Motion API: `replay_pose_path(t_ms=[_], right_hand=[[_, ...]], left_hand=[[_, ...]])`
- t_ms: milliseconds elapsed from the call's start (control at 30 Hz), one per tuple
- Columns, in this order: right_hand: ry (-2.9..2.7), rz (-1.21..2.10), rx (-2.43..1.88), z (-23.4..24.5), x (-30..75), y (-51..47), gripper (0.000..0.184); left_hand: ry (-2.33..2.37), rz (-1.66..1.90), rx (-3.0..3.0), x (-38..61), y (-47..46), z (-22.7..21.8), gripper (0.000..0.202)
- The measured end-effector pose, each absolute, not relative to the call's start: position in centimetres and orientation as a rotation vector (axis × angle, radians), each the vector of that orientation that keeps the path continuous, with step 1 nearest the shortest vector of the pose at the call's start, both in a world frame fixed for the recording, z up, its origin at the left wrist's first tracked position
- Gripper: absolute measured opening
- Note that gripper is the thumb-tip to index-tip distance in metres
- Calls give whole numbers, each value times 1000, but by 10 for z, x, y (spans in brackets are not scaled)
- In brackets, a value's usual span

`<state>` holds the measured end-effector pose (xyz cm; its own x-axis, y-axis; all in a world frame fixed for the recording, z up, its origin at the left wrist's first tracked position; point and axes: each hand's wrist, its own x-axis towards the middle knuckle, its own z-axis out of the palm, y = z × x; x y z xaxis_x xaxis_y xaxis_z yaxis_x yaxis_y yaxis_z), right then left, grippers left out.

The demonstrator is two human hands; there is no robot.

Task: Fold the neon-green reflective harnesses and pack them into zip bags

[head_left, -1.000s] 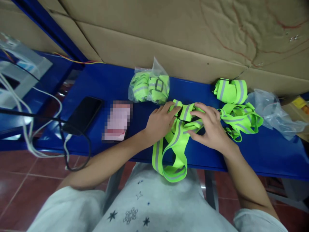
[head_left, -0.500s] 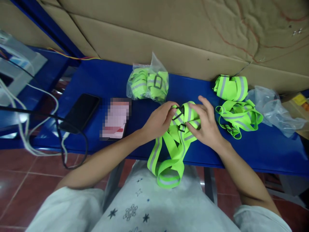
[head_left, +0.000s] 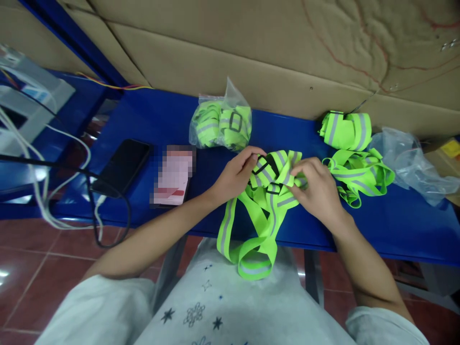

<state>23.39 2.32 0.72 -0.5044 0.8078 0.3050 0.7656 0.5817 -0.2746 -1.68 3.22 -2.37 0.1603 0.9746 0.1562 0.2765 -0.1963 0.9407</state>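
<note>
A neon-green reflective strap harness [head_left: 264,206] with grey stripes and black buckles lies on the blue table [head_left: 161,120], its loops hanging over the front edge onto my lap. My left hand [head_left: 235,175] pinches the folded upper part of the harness at a black buckle. My right hand [head_left: 318,191] grips the same folded part from the right, fingers closed on the strap.
A clear bag of folded green straps [head_left: 221,124] sits behind my hands. A folded strap bundle [head_left: 345,129], a loose strap pile [head_left: 359,175] and an empty plastic bag [head_left: 409,160] lie at the right. A black phone [head_left: 122,165], a pink card [head_left: 174,177] and cables [head_left: 53,191] are at the left. Cardboard [head_left: 251,48] backs the table.
Both hands went from lying flat on the harness to lifting and folding its upper part together. The hanging loops shifted slightly left.
</note>
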Motion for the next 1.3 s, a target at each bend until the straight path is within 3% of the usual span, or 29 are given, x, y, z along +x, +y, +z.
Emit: replay_pose_path(t_ms=[33, 233, 367, 467, 933, 1100, 1200, 1300], right_hand=[[-2431, 100, -1306, 8, 236, 25, 9], [-2341, -26, -1204, 13, 231, 21, 30], [-2478, -57, -1000, 11, 217, 11, 59], [-2598, -85, -1034, 5, 211, 11, 67], [-2446, -89, -1266, 11, 225, 18, 38], [-2457, -88, -1230, 9, 227, 19, 13], [-2472, -130, -1184, 8, 226, 19, 16], [-2465, -135, -1159, 6, 225, 20, 18]], left_hand=[[1241, 1109, 1617, -17, 33, -24, 33], [1297, 1113, 1795, -21, 33, -19, 32], [1137, 1071, 1953, -20, 28, -18, 35], [1043, 1049, 2005, -18, 27, -20, 35], [1224, 1169, 1752, -20, 34, -18, 37], [1213, 1178, 1869, -16, 29, -18, 34], [1141, 1152, 1956, -15, 26, -19, 28], [1030, 1005, 2063, -15, 22, -19, 46]])
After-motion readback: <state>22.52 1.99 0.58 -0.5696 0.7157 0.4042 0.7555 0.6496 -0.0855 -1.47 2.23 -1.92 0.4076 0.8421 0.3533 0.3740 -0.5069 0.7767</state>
